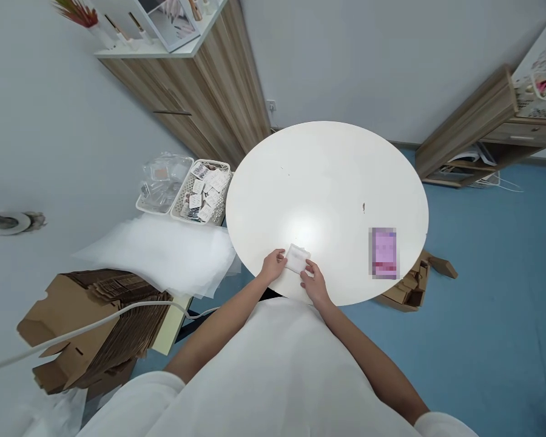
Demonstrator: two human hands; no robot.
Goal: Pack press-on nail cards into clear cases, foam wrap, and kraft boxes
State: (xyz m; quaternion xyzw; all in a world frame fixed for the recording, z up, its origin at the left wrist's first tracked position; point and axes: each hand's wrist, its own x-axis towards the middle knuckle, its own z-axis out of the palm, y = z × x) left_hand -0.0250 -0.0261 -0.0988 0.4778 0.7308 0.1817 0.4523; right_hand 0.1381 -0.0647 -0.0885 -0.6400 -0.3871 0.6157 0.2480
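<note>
Between my two hands is a small, flat white packet [297, 259], roughly square, near the front edge of the round white table [327, 170]. It looks wrapped in thin, translucent white sheet; what is inside cannot be made out. At its left edge, my left hand [273, 267] grips it with thumb and fingertips. My right hand [315, 283] pinches its lower right side, fingers curled inward.
A phone-like purple pixelated rectangle [384, 253] lies on the table's right. To the left are white foam sheets [173, 249], a basket of small cards [222, 209], a tray of clear bags [164, 182] and folded cardboard boxes [91, 328]. A cable [118, 312] crosses there. Cardboard [409, 285] lies below right.
</note>
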